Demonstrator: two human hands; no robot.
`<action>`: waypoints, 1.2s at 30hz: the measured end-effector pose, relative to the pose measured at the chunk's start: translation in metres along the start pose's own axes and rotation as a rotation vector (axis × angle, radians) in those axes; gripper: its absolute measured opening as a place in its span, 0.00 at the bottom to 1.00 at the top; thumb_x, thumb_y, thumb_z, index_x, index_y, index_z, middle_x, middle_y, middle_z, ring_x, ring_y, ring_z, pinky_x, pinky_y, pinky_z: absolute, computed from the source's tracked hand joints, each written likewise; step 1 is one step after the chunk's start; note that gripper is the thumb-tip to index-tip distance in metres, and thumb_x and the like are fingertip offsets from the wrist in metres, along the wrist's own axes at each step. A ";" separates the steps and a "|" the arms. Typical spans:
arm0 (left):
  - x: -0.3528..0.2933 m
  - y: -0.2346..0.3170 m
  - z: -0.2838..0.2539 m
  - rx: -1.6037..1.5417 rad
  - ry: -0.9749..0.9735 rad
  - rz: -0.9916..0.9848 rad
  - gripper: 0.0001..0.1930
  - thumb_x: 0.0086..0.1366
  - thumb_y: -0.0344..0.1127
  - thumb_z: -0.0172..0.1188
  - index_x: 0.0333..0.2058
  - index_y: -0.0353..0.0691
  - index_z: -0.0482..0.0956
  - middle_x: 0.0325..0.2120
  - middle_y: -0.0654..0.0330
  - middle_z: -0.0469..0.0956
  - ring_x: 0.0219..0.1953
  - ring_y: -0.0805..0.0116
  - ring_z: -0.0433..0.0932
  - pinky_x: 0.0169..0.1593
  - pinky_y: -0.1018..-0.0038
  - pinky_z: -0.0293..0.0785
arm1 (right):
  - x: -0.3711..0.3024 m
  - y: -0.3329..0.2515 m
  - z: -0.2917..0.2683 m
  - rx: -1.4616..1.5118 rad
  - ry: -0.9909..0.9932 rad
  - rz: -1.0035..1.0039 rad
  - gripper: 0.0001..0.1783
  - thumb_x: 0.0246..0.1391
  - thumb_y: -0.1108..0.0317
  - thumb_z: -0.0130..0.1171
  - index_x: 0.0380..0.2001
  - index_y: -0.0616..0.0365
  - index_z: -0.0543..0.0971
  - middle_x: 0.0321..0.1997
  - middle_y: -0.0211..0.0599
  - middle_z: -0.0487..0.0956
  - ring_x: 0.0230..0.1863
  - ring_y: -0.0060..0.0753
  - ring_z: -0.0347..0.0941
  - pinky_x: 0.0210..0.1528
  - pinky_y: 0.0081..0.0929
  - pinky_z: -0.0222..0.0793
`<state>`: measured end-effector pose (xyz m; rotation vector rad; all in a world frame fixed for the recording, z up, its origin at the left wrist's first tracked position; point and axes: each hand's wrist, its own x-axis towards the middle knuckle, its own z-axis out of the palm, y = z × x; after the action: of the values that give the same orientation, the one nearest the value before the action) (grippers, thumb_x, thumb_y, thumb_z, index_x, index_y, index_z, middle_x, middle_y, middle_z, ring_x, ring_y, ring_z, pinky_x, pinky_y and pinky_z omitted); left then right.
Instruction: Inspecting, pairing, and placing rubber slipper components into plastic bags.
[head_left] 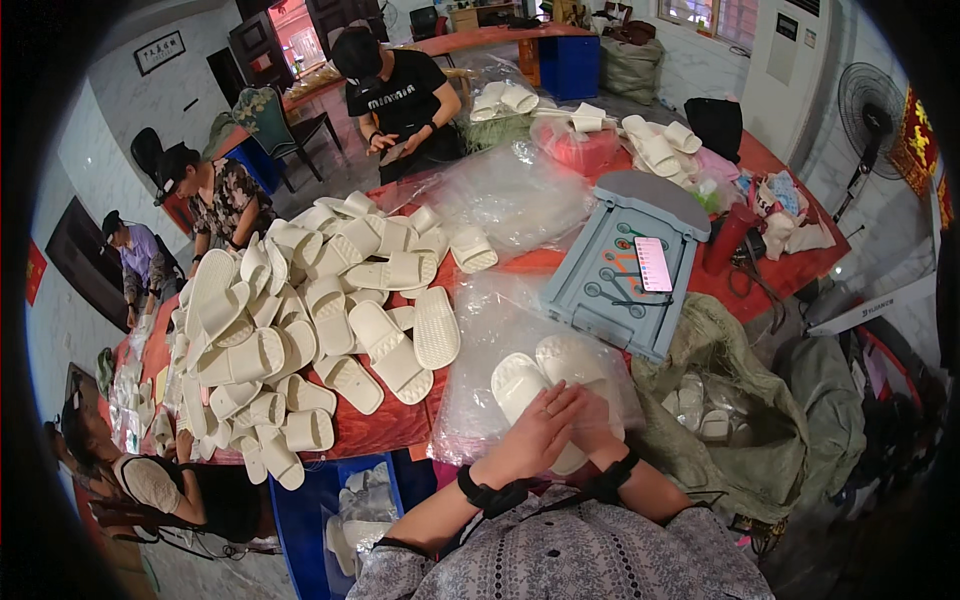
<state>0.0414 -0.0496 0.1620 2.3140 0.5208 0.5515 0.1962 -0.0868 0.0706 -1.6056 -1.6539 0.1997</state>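
Slippers (518, 384), two, lie under two hands (540, 428) (598, 428), one phone (653, 264) beyond.

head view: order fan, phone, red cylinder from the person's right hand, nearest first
1. Phone: ahead and slightly right of the right hand, on the blue-grey tray.
2. Red cylinder: farther right, beside that tray.
3. Fan: far right, beyond the table.

Cream slippers (517, 384), red tabletop (385, 428)
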 end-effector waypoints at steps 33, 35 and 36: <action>-0.098 -0.119 0.036 -0.810 0.497 -0.962 0.49 0.60 0.53 0.68 0.65 0.24 0.51 0.40 0.50 0.75 0.36 0.70 0.75 0.38 0.77 0.72 | 0.010 0.049 -0.056 0.382 0.337 0.410 0.23 0.56 0.56 0.66 0.42 0.67 0.77 0.37 0.36 0.79 0.35 0.28 0.74 0.39 0.23 0.70; -0.090 -0.112 0.038 -0.876 0.464 -0.963 0.50 0.60 0.52 0.69 0.66 0.23 0.50 0.40 0.51 0.74 0.38 0.70 0.76 0.38 0.76 0.72 | 0.002 0.084 -0.010 0.359 0.314 0.395 0.26 0.54 0.54 0.67 0.45 0.67 0.75 0.40 0.36 0.78 0.39 0.30 0.74 0.42 0.26 0.70; -0.090 -0.110 0.040 -0.943 0.490 -0.965 0.50 0.59 0.51 0.69 0.66 0.23 0.49 0.41 0.52 0.74 0.38 0.69 0.76 0.37 0.77 0.72 | -0.002 0.088 0.008 0.354 0.268 0.380 0.30 0.53 0.53 0.67 0.48 0.66 0.74 0.42 0.36 0.78 0.42 0.32 0.74 0.45 0.29 0.70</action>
<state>-0.0361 -0.0414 0.0363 0.8610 1.1857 0.6562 0.2589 -0.0694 0.0106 -1.5768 -1.0357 0.4259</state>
